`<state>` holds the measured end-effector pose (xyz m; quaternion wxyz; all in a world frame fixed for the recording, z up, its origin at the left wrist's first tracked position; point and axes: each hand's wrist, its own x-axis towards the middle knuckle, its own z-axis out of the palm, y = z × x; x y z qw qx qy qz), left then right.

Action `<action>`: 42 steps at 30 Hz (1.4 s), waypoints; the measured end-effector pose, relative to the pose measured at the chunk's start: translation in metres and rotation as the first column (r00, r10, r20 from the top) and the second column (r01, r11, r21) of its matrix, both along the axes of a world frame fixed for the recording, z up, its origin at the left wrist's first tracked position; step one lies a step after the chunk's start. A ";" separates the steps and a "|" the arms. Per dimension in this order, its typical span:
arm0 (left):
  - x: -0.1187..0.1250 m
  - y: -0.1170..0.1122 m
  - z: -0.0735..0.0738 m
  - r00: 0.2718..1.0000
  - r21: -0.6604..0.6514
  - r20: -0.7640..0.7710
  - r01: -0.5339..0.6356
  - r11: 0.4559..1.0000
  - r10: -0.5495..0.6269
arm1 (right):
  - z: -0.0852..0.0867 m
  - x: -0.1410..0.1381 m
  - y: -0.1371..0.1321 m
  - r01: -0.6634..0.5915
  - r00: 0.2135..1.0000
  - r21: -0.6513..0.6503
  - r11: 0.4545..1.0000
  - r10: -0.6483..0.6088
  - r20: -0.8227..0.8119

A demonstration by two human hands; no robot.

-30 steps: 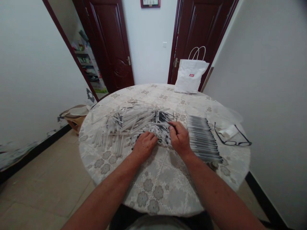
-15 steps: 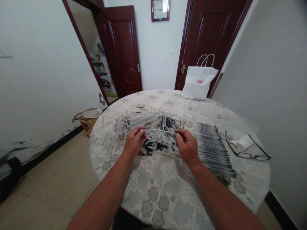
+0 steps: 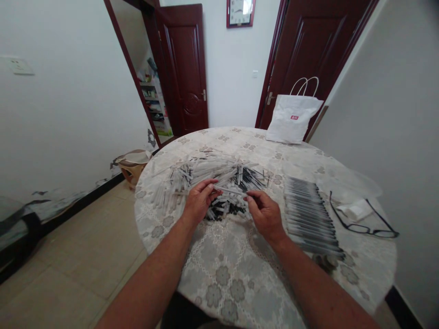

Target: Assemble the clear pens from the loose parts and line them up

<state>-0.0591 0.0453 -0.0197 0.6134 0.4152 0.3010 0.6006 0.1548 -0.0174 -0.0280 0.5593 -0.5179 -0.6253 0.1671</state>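
Observation:
A slim whitish pen barrel point(image 3: 230, 190) spans the gap between my two hands, held nearly level above the pile. My left hand point(image 3: 199, 201) pinches its left end between thumb and fingers. At the other end, the fingertips of my right hand point(image 3: 265, 212) are closed on it. Beneath and behind lie many loose pale pen tubes point(image 3: 209, 171), with dark thin refills point(image 3: 254, 179) on the right of the heap. Small black pen parts point(image 3: 215, 212) are gathered at its near side. To the right, dark-tipped pens point(image 3: 308, 212) lie side by side in a column.
Eyeglasses point(image 3: 360, 228) rest on the round table's patterned cloth point(image 3: 228, 278), beside a crumpled white packet point(image 3: 355, 209). A white paper bag point(image 3: 293, 121) stands at the back right edge. A small dark round object point(image 3: 324, 262) sits near the pens' lower end.
My hands have come slightly closer together, with the pen barrel still between them. The whole view has shifted a little, so the room and table appear further right.

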 end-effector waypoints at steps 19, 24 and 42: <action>0.001 0.006 -0.009 0.993 -0.130 0.092 -0.063 0.990 0.075 | -0.011 -0.020 -0.002 -0.144 0.812 0.143 0.979 0.034 0.583; 0.003 0.002 -0.010 0.997 -0.134 0.072 -0.033 0.990 0.042 | -0.003 -0.019 -0.007 -0.143 0.903 0.080 0.987 0.097 0.418; 0.010 -0.004 -0.002 0.982 -0.016 -0.135 0.128 0.992 -0.129 | 0.028 -0.016 -0.009 -0.079 0.814 -0.265 0.961 0.215 0.540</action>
